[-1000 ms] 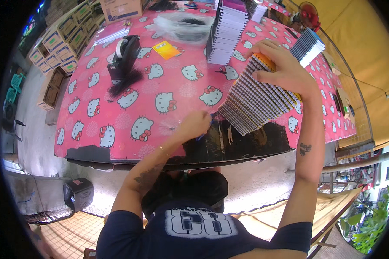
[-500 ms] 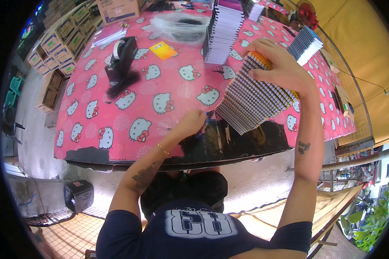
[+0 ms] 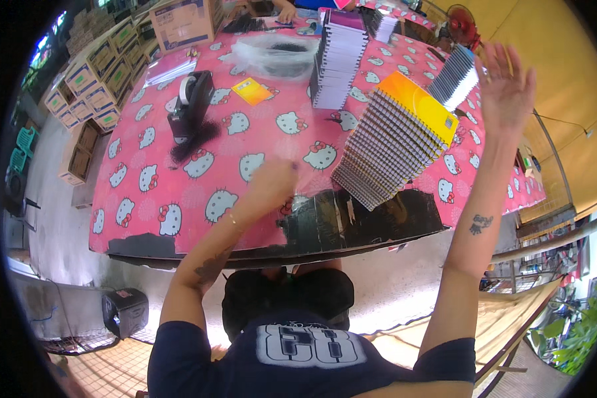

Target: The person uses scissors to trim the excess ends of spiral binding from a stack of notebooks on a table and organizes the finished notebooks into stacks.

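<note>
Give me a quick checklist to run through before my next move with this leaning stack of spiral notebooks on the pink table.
1. Right hand off the leaning stack of spiral notebooks: ok, raised open, holding nothing.
2. Left hand grip: cannot tell, blurred, near clear plastic at the table edge.
3. Stack steadiness: not ok, it slants, unsupported by either hand.
4. Yellow top cover in place: ok.
5. Upright notebook pile apart from the leaning stack: ok.

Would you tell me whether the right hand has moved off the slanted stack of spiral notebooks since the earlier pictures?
Yes. The right hand has lifted off the notebook stack and now hangs open beyond its far right end.
</note>
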The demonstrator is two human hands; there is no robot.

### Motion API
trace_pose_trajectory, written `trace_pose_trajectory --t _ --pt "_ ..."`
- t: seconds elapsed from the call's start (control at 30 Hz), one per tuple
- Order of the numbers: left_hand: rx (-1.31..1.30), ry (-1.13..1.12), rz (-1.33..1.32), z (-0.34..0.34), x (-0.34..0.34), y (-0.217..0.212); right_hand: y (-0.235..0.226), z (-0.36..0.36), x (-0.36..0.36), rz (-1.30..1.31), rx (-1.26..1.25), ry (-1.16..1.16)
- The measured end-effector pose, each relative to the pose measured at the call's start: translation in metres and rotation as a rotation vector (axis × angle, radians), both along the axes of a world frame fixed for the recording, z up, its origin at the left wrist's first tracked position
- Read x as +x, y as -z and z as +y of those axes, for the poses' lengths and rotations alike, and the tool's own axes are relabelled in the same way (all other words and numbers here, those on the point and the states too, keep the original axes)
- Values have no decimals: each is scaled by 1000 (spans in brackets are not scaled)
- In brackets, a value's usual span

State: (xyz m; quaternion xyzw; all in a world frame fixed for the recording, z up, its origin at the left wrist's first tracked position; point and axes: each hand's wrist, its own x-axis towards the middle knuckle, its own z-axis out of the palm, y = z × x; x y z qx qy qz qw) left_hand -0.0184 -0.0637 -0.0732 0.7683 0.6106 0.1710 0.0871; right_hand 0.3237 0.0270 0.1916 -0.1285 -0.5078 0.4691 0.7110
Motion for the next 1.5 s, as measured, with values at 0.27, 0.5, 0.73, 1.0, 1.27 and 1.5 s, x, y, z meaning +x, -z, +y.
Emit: trace_pose_trajectory --t 0.27,0.5,0.73,1.0,1.27,1.5 --pt "-207 -61 -914 -25 46 28 236 9 74 -367 -820 -285" --pt "-299 71 -1351 -21 151 37 280 -26 63 -719 -847 -310" --pt "-853 71 -1331 42 129 -19 292 -98 53 -295 -861 -329" --pt "-456 14 -1339 100 101 14 288 -92 -6 -506 -825 162" --pt "-281 -79 -1439 -7 147 2 278 -55 9 -566 -684 -76" --pt "-900 86 -1436 57 99 -14 296 -105 14 -636 -634 80"
